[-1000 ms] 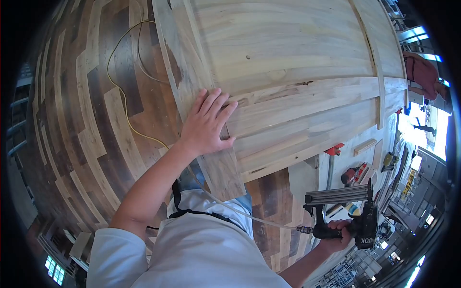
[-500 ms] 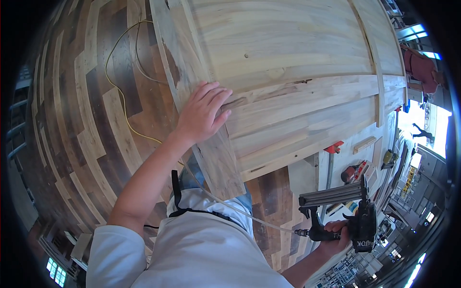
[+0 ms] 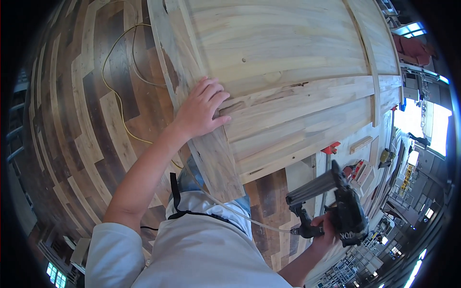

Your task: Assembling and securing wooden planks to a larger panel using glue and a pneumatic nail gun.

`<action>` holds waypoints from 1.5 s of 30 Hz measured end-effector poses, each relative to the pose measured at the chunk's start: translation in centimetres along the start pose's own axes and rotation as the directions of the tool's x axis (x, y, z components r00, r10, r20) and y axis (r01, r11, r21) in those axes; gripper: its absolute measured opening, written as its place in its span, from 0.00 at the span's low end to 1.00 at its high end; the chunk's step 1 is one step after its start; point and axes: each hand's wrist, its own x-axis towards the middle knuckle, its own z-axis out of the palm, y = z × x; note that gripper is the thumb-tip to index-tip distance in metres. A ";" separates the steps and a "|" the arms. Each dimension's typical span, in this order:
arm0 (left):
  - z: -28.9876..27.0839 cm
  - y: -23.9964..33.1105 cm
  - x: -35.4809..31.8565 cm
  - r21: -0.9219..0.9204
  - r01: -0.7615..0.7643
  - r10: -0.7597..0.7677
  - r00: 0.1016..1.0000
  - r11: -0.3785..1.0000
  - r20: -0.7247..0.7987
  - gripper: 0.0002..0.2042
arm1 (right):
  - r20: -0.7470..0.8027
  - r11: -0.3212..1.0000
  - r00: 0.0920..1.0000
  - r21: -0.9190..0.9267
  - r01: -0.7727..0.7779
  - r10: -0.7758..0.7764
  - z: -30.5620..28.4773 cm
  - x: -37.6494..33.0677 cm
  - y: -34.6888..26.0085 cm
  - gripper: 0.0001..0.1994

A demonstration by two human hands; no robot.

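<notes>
One large pale wooden panel lying over a patchwork wood floor, left hand spread flat on its edge board; one black nail gun gripped in right hand; one yellow cord.

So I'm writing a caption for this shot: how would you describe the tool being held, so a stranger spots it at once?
Start at the big pale wooden panel filling the top of the view, then drop past its lower edge to the lower right. There the right hand grips a dark nail gun. Its long ribbed grey bar and thin trailing hose set it apart from the red clamps behind.
</notes>
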 end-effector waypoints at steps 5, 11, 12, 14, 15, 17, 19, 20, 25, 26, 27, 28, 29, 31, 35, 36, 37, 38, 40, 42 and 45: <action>0.0 -0.2 0.1 0.006 -0.018 0.018 1.000 1.000 0.004 0.23 | 0.144 0.989 0.980 -0.066 -0.129 0.138 4.0 1.3 -1.2 0.16; -0.3 -0.2 0.0 0.024 -0.047 0.047 0.999 0.999 0.014 0.22 | 0.452 0.932 0.869 -0.361 -0.029 0.202 13.1 6.8 -4.7 0.14; -0.2 -0.2 0.0 0.016 -0.047 0.047 0.999 0.999 0.009 0.22 | 0.497 0.923 0.845 -0.386 0.010 0.198 14.2 7.3 -5.0 0.11; -0.2 -0.2 0.0 0.008 -0.044 0.044 0.999 0.999 -0.003 0.22 | 0.528 0.874 0.820 -0.480 0.075 0.220 16.4 7.9 -6.5 0.11; -0.2 -0.2 0.0 0.017 -0.040 0.040 0.999 0.999 0.006 0.22 | 0.537 0.859 0.806 -0.508 0.071 0.251 17.2 8.1 -7.0 0.11; -0.2 -0.1 0.0 0.026 -0.030 0.030 1.000 0.999 0.008 0.21 | 0.545 0.834 0.810 -0.534 0.136 0.217 18.1 8.4 -6.5 0.12; -0.1 -0.1 -0.1 0.020 -0.023 0.023 1.000 1.000 0.016 0.21 | 0.490 0.781 0.813 -0.621 0.071 0.315 19.2 8.6 -6.9 0.12; -0.1 -0.1 -0.1 0.019 -0.018 0.018 1.000 1.000 0.009 0.21 | 0.493 0.778 0.812 -0.623 0.079 0.312 19.6 8.8 -7.1 0.12; 0.4 -0.2 -0.3 0.035 -0.046 0.046 0.999 0.998 -0.027 0.19 | 0.512 0.827 0.805 -0.560 0.047 0.300 20.9 9.4 -7.0 0.15; 0.1 -0.1 -0.2 0.040 -0.046 0.047 0.998 0.998 -0.037 0.19 | 0.514 0.828 0.807 -0.558 0.057 0.290 20.9 9.4 -7.2 0.15; -0.3 -0.1 -0.1 0.043 -0.046 0.048 0.998 0.998 -0.030 0.19 | 0.519 0.818 0.808 -0.570 0.083 0.279 20.9 9.4 -7.4 0.15; -0.6 0.0 0.0 0.046 -0.047 0.048 0.999 0.998 -0.024 0.19 | 0.523 0.806 0.809 -0.582 0.108 0.268 20.9 9.3 -7.6 0.15; -0.5 -0.1 0.0 0.043 -0.049 0.050 0.998 0.998 -0.023 0.19 | 0.520 0.805 0.810 -0.583 0.107 0.270 21.1 9.4 -7.6 0.15; -0.6 -0.3 0.1 0.040 -0.047 0.048 0.999 0.998 -0.015 0.19 | 0.514 0.780 0.815 -0.612 0.129 0.268 21.4 9.6 -7.8 0.15; -0.5 -0.7 -0.4 0.042 -0.044 0.044 0.999 0.998 -0.003 0.19 | 0.518 0.782 0.819 -0.606 0.146 0.248 21.7 9.1 -7.8 0.15; -0.5 -0.8 -0.5 0.022 -0.032 0.032 0.999 0.999 0.005 0.20 | 0.500 0.786 0.825 -0.607 0.115 0.265 21.1 8.8 -7.5 0.15; -0.6 -0.9 -0.5 0.002 -0.022 0.022 1.000 1.000 0.015 0.21 | 0.480 0.791 0.830 -0.607 0.082 0.282 20.2 8.5 -7.3 0.15; -0.5 -0.6 -0.3 -0.001 -0.042 0.042 0.999 0.999 0.014 0.21 | 0.484 0.827 0.847 -0.553 0.101 0.220 19.0 8.1 -7.1 0.14; -0.3 0.1 0.4 -0.022 -0.035 0.035 0.999 0.999 0.010 0.21 | 0.402 0.871 0.881 -0.491 -0.024 0.251 15.0 7.3 -4.6 0.15; -0.2 0.3 0.8 -0.060 -0.032 0.033 0.999 0.998 0.007 0.22 | 0.365 0.919 0.904 -0.387 -0.072 0.225 11.1 6.5 -3.1 0.15; -0.1 0.0 0.1 -0.032 0.056 -0.055 0.998 0.998 0.027 0.22 | 0.268 0.956 0.921 -0.152 -0.249 0.283 6.2 5.4 -1.8 0.14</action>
